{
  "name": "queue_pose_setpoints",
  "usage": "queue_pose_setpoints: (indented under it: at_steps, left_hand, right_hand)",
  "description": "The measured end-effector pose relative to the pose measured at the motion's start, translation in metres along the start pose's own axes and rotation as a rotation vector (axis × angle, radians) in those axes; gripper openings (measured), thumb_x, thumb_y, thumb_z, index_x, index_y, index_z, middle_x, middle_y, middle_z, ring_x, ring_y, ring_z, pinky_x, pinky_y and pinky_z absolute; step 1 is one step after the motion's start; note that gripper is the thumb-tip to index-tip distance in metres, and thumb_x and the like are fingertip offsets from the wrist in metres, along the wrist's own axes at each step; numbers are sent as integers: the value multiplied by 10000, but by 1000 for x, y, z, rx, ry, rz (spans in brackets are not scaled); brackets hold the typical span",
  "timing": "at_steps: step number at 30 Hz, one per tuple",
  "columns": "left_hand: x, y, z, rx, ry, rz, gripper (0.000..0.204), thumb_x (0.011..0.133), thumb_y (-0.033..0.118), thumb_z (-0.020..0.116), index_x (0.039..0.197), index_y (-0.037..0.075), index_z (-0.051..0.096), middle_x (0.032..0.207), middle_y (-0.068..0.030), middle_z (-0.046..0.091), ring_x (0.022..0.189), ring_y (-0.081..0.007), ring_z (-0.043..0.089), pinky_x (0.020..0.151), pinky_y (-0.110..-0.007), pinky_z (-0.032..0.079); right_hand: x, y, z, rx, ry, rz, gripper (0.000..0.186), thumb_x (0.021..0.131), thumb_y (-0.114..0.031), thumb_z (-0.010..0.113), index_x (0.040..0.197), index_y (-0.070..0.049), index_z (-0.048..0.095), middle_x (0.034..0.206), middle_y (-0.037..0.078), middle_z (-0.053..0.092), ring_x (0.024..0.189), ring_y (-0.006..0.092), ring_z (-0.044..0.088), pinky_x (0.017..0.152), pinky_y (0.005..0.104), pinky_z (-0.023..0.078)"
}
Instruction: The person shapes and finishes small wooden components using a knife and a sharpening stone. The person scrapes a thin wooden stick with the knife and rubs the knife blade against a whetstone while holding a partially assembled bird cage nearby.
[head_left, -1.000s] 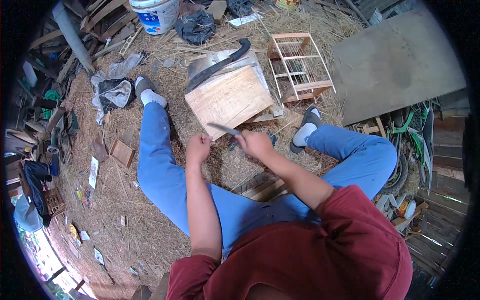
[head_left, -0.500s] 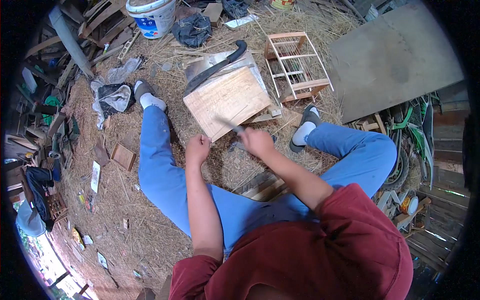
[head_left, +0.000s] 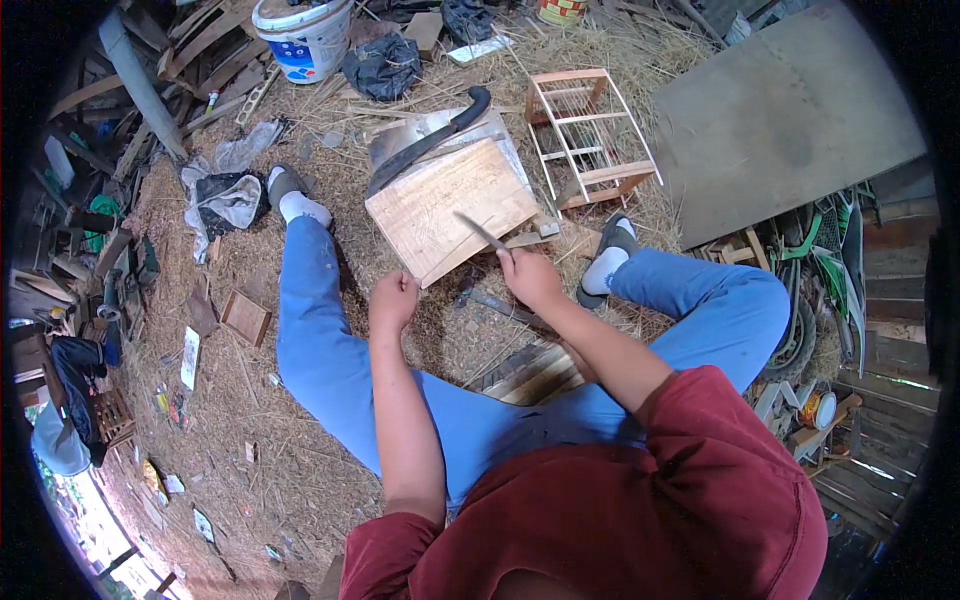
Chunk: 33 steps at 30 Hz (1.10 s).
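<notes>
The right hand [head_left: 530,277] had its fingers wrapped around the handle of a knife [head_left: 482,231], whose narrow blade ran forward and to the left out of the grip, over the near right part of a pale wooden board [head_left: 450,205]. Whether the blade touched the board could not be told. The left hand [head_left: 394,300], to the left of that grip and slightly nearer the body, had its fingers drawn together just beside the board's near corner; whether they pinched anything thin could not be made out.

The board lay ahead of both hands, between them and a machete [head_left: 420,150] with a black, hooked handle. The machete rested along the board's far edge, on a panel lying beneath. Ahead of the right grip and a little to its right, a small slatted wooden frame [head_left: 584,120] stood on straw, with a large grey sheet [head_left: 790,125] beyond it, farther right. Close below the knife grip, a dark long-handled tool [head_left: 502,306] lay on the ground, and nearer the body were some pieces of wood [head_left: 535,374]. Well to the left of the left hand lay a shallow wooden tray [head_left: 246,318]. Far ahead, on the left, were a black plastic bag [head_left: 383,68] and a white bucket [head_left: 303,42].
</notes>
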<state>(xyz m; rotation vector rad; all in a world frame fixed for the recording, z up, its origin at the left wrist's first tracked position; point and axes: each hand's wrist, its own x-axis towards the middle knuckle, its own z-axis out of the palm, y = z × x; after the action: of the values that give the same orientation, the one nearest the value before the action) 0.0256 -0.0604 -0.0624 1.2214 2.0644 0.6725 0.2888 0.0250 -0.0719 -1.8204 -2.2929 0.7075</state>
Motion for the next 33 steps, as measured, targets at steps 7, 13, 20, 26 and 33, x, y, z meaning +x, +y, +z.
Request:
queue_pose_setpoints:
  at_steps: [7, 13, 20, 26, 33]
  left_hand:
    - [-2, -1, -2, -19, 3, 30, 316, 891, 254, 703, 785, -30, 616, 688, -163, 632, 624, -253, 588, 637, -405, 478]
    - [-3, 8, -4, -10, -43, 20, 316, 906, 267, 697, 816, -27, 620, 733, -178, 642, 662, -257, 607, 664, -400, 482]
    - [-8, 5, 1, -23, 58, 55, 278, 908, 253, 710, 830, -2, 629, 751, -201, 656, 703, -362, 655, 671, -451, 496]
    - [-6, 1, 8, -2, 61, 48, 287, 916, 249, 705, 831, -10, 614, 752, -186, 653, 694, -325, 633, 679, -431, 495]
    - [-5, -3, 11, -56, 77, 71, 292, 919, 245, 706, 829, -15, 610, 726, -159, 644, 655, -260, 604, 651, -397, 478]
  right_hand:
    - [-20, -39, 7, 0, -49, -92, 475, 1023, -448, 495, 836, -46, 666, 731, 229, 682, 705, 429, 683, 650, 549, 544]
    - [-22, -47, 13, 15, -29, -138, 468, 1010, -466, 500, 867, -58, 679, 729, 206, 695, 671, 420, 689, 623, 541, 555]
    - [-29, -56, 18, 43, 3, -110, 477, 1006, -482, 504, 865, -59, 675, 729, 214, 690, 686, 420, 691, 627, 542, 553]
    - [-27, -54, 20, 79, 8, -93, 469, 1016, -459, 497, 835, -58, 657, 736, 215, 694, 684, 420, 693, 631, 547, 554]
    - [-21, -44, 18, 75, 21, -12, 426, 1010, -440, 518, 871, -62, 656, 721, 209, 682, 688, 424, 686, 640, 549, 547]
